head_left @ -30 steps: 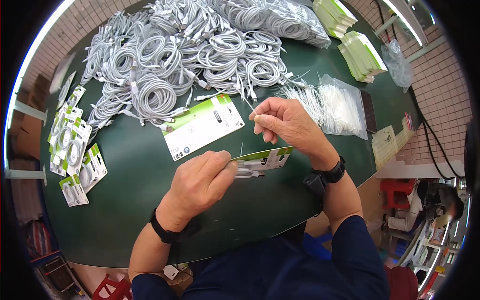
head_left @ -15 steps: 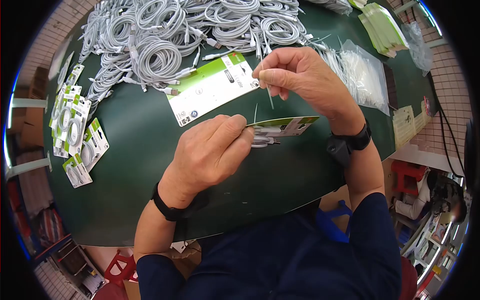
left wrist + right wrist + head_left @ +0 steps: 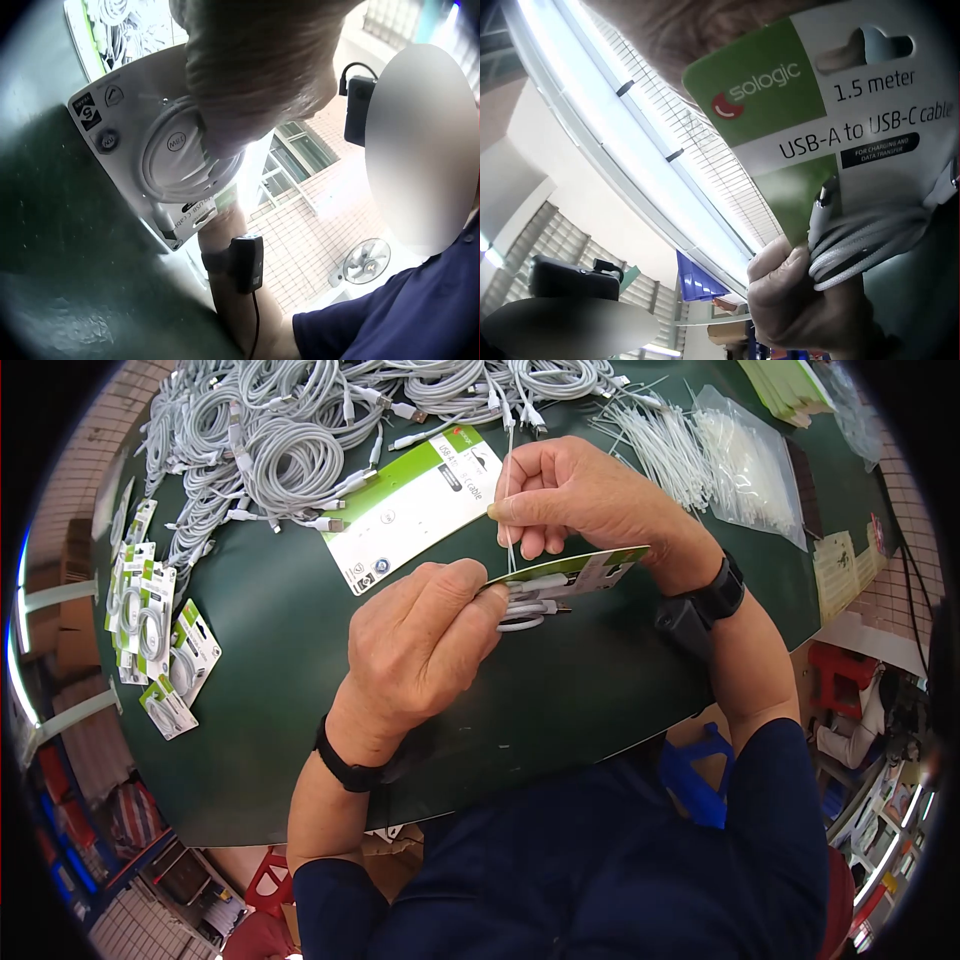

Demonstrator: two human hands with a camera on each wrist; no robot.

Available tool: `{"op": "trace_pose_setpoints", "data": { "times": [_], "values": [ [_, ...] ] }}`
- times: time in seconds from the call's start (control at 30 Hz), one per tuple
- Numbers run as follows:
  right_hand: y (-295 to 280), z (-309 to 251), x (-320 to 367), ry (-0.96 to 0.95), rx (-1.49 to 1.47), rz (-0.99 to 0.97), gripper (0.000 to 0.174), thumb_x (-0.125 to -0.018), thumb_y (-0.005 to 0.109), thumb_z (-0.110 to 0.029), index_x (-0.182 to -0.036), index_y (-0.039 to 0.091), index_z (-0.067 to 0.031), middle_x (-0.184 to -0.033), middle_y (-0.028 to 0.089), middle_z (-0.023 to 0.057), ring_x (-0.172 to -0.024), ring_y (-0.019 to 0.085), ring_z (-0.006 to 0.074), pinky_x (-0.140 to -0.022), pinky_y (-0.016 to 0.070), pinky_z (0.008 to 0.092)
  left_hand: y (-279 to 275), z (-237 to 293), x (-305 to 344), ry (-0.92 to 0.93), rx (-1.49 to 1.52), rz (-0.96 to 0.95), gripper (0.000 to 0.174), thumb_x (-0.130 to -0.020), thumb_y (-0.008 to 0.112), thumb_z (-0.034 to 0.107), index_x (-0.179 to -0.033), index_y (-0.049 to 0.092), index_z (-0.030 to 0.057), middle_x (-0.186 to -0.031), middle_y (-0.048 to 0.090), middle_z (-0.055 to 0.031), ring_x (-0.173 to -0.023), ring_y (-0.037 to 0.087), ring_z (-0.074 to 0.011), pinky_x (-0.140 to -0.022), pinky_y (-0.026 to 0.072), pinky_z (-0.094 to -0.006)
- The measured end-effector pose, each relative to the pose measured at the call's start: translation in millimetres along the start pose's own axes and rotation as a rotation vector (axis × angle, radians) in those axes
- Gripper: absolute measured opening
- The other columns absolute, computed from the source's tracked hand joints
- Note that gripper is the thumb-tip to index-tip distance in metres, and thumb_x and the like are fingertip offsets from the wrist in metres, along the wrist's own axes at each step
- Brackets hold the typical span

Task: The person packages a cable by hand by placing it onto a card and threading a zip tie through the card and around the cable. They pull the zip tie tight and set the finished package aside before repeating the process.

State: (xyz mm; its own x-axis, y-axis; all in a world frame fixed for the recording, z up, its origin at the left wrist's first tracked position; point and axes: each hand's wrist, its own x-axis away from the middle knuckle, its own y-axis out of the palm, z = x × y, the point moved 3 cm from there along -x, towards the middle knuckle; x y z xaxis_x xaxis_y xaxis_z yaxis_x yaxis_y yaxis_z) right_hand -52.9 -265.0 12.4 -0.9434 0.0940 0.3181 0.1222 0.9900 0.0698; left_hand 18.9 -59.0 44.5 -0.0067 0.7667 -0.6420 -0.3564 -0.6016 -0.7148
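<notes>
In the head view my left hand [image 3: 420, 640] grips a green and white card [image 3: 590, 568] by its edge, a coiled white cable [image 3: 525, 610] lying against the card's near face. In the right wrist view the card [image 3: 780, 97] and its cable coil [image 3: 870, 244] show close up, the left hand [image 3: 795, 300] holding them from below. My right hand [image 3: 590, 495], above the card, pinches a thin white tie [image 3: 510, 470] between thumb and forefinger; the tie's lower end is at the card's upper edge. Another card [image 3: 420, 510] lies flat behind the hands.
Coiled white cables [image 3: 290, 460] are heaped at the back left. Carded cables [image 3: 150, 610] are stacked at the left. Loose white ties [image 3: 660, 450] and a bag of ties [image 3: 750, 470] lie at the back right, near stacked cards [image 3: 785, 390].
My right hand has brought the tie to the card in my left hand; earlier the tie was held farther from it. The head view has shifted.
</notes>
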Motion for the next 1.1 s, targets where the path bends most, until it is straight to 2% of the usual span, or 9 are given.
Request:
{"op": "trace_pose_setpoints", "data": {
  "times": [0.2,0.4,0.7,0.9,1.03,1.1],
  "values": [
    [2,4,0,0.019,-0.086,-0.02,0.017,-0.096,0.076,-0.015,-0.098,0.069,0.0001,-0.089,0.077,0.0093,-0.07,0.071,0.0084,-0.062,0.058,0.0192,1,0,0,0.006,-0.009,0.014,0.033,-0.067,0.087,-0.001,-0.095,0.07,0.0017,-0.092,0.069,-0.01,-0.071,0.069,-0.024,-0.061,0.0549,-0.0322],
    [5,7,-1,0.041,-0.14,-0.044,0.016,-0.096,0.076,-0.014,-0.099,0.068,-0.0005,-0.089,0.077,0.0091,-0.071,0.071,0.0074,-0.061,0.0573,0.0181,1,0,-1,0.009,-0.001,0.013,0.032,-0.068,0.087,-0.002,-0.095,0.07,0.0014,-0.091,0.069,-0.0101,-0.072,0.069,-0.0241,-0.061,0.0549,-0.0324],
    [10,4,2,0.033,0.008,-0.065,0.019,-0.096,0.075,-0.019,-0.097,0.07,0.0001,-0.088,0.076,0.0076,-0.075,0.07,0.0097,-0.069,0.0561,0.0226,1,0,0,0.024,-0.005,0.017,0.034,-0.066,0.087,-0.001,-0.095,0.07,0.0014,-0.092,0.069,-0.0103,-0.072,0.069,-0.0239,-0.06,0.0546,-0.0322],
    [11,-1,5,0.043,0.072,-0.053,0.02,-0.094,0.075,-0.02,-0.097,0.071,-0.0002,-0.087,0.076,0.0072,-0.076,0.07,0.0105,-0.07,0.0555,0.0241,1,0,0,0.022,-0.004,0.009,0.035,-0.066,0.088,-0.001,-0.095,0.07,0.0013,-0.092,0.069,-0.0106,-0.072,0.069,-0.024,-0.06,0.0544,-0.0321],
    [13,4,3,0.003,0.057,-0.097,0.019,-0.091,0.077,-0.02,-0.093,0.072,-0.0022,-0.083,0.073,0.0029,-0.073,0.066,0.0084,-0.067,0.0517,0.0237,1,-1,0,0.026,-0.002,0.012,0.035,-0.065,0.088,-0.001,-0.096,0.07,0.0013,-0.092,0.07,-0.0106,-0.072,0.069,-0.024,-0.059,0.0544,-0.0321],
    [12,7,2,-0.051,0.032,-0.156,0.018,-0.09,0.079,-0.02,-0.091,0.072,-0.0034,-0.08,0.071,0.0004,-0.071,0.064,0.0071,-0.065,0.0494,0.0231,3,-2,1,0.058,0.0,0.04,0.028,-0.068,0.081,0.0,-0.093,0.069,-0.0007,-0.092,0.067,-0.0105,-0.069,0.066,-0.0227,-0.057,0.0528,-0.0327]
  ]
}}
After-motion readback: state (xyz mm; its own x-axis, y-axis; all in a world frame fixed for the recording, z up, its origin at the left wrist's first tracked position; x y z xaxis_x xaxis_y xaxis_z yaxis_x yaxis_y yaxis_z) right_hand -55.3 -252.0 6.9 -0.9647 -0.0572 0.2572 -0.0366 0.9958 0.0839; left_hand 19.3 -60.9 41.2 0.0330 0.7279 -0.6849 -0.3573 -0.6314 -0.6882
